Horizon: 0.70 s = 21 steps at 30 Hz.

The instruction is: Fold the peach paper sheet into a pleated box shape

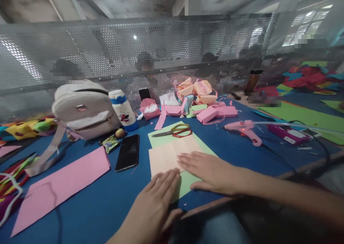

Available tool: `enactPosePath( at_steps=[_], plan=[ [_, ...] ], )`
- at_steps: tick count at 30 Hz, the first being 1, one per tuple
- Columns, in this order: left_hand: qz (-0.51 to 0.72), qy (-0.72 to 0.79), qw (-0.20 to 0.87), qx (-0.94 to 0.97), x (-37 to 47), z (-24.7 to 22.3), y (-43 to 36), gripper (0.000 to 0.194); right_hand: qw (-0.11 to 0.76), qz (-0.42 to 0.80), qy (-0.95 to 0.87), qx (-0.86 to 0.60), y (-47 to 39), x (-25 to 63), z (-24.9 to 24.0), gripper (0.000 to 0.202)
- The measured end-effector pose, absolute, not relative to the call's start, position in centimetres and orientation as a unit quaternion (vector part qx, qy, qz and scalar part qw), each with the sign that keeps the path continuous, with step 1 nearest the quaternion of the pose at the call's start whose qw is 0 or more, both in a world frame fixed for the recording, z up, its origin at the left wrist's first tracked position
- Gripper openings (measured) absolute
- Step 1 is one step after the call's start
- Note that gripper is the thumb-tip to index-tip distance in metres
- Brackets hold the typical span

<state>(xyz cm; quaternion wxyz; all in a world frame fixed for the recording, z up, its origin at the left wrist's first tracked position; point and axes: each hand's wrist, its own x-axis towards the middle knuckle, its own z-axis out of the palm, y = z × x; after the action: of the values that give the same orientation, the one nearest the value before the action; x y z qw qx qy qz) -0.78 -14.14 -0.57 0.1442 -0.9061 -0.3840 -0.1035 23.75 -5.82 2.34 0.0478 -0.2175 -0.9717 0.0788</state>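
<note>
A peach sheet of paper [163, 158] lies over a light green sheet [188, 186] near the front edge of the blue table. My right hand [209, 170] rests flat on the peach sheet, its fingers pointing left. Against the sheet's lower left part lies my left hand [158, 197], fingers stretched out and thumb apart. The fingertips of both hands come close together. Neither hand grasps anything. Just beyond the peach paper, scissors [173, 131] with yellow and red handles lie on the green sheet.
Left are a black phone [128, 152], a long pink sheet [64, 186], a white backpack [86, 108] and a bottle [124, 111]. A pink glue gun [244, 129] with its cable lies right. Folded paper boxes [199, 93] are piled behind. A perforated metal screen [107, 43] borders the table.
</note>
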Motion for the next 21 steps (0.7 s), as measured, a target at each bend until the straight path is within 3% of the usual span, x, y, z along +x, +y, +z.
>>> enactPosePath(
  at_steps=[3,6,13,21],
  plan=[
    [-0.091,-0.390,0.118,-0.909,0.4,-1.8,-14.1,0.080,0.029,0.150,-0.961,-0.230,-6.5,22.8,0.9,0.071],
    [-0.096,-0.403,0.100,-0.905,0.4,-2.4,-14.2,0.087,0.019,0.174,-0.953,-0.246,-6.6,22.9,0.4,0.071],
    [-0.097,-0.418,0.066,-0.901,0.1,-2.2,-14.3,0.077,0.043,0.187,-0.947,-0.259,-6.7,23.6,0.3,0.067],
    [-0.080,-0.438,0.099,-0.890,-0.6,-1.2,-15.0,0.069,0.079,0.139,-0.943,-0.292,-7.0,26.8,-0.9,0.065]
  ],
)
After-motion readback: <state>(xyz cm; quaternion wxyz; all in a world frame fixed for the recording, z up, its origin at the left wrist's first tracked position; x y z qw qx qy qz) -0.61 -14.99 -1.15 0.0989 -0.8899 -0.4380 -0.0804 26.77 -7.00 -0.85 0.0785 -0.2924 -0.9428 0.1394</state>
